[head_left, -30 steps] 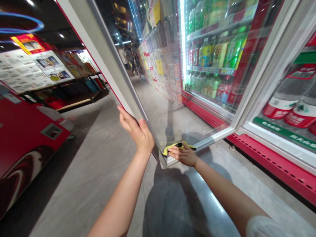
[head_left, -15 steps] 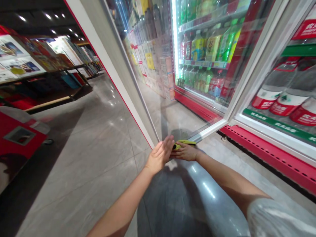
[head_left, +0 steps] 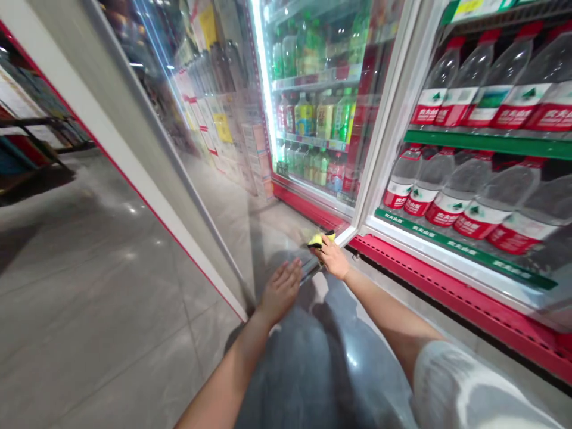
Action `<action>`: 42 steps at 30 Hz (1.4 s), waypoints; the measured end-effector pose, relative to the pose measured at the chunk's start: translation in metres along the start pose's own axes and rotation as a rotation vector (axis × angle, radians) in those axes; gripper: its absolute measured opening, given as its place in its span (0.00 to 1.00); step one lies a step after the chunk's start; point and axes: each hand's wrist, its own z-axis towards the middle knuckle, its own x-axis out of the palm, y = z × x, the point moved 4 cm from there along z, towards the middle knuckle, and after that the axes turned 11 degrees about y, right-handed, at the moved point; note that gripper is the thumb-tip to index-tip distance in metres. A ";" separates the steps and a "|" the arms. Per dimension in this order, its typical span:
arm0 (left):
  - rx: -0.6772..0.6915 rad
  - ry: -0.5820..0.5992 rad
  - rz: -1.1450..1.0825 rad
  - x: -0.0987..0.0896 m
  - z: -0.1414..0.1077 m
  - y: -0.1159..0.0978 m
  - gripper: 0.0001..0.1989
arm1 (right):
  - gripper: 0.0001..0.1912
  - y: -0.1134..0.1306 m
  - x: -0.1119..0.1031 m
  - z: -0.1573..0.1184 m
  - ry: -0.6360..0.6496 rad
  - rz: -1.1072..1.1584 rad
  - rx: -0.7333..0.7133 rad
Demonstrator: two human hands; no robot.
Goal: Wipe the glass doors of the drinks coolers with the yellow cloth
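The glass door (head_left: pixel 232 202) of a drinks fridge stands swung open in front of me. My right hand (head_left: pixel 333 257) presses a small yellow cloth (head_left: pixel 322 239) with black edging against the glass, low down near the hinge-side corner; its fingers are closed on it. To the left, my left hand (head_left: pixel 282 291) lies flat at the door's lower edge, fingers stretched out and holding nothing. Its palm is hidden, so whether it touches the glass or the frame I cannot tell.
Inside the fridge at right, large water bottles (head_left: pixel 456 193) line the shelves above a red base panel (head_left: pixel 447 271). Through the glass, another lit drinks cabinet (head_left: pixel 313 80) and stacked cartons are visible. The door's wide pale frame (head_left: pixel 147 149) slants across the left, with tiled floor (head_left: pixel 147 286) beyond.
My right hand and the cloth have moved right along the door's bottom, away from my left hand. The left hand has flattened out. My view has turned right, showing more water bottles.
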 end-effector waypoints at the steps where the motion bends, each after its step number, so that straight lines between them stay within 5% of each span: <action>1: 0.002 0.016 0.012 0.005 0.005 -0.002 0.22 | 0.26 -0.006 0.001 0.004 -0.059 -0.028 0.070; 8: -0.065 0.089 0.083 0.024 0.043 -0.015 0.35 | 0.34 -0.074 0.003 0.027 -0.633 0.291 0.522; 17: -0.176 0.186 0.147 0.007 0.058 -0.006 0.37 | 0.34 -0.117 0.031 0.048 -0.902 0.501 0.726; 25: -0.395 0.234 0.077 0.009 0.071 -0.012 0.35 | 0.31 -0.105 0.021 0.041 -0.896 0.679 0.755; 30: -0.483 0.261 0.138 0.017 0.069 -0.016 0.38 | 0.29 -0.095 -0.011 0.045 -0.966 0.850 0.808; 34: -0.466 0.275 0.117 0.020 0.064 -0.014 0.39 | 0.28 -0.083 -0.041 0.056 -0.910 0.774 0.492; 37: -0.465 0.234 0.053 0.014 0.058 -0.015 0.35 | 0.28 -0.081 -0.029 0.043 -0.822 0.762 0.445; 42: -0.466 0.181 0.096 0.003 0.046 -0.018 0.34 | 0.32 -0.097 0.009 0.029 -0.795 0.883 0.803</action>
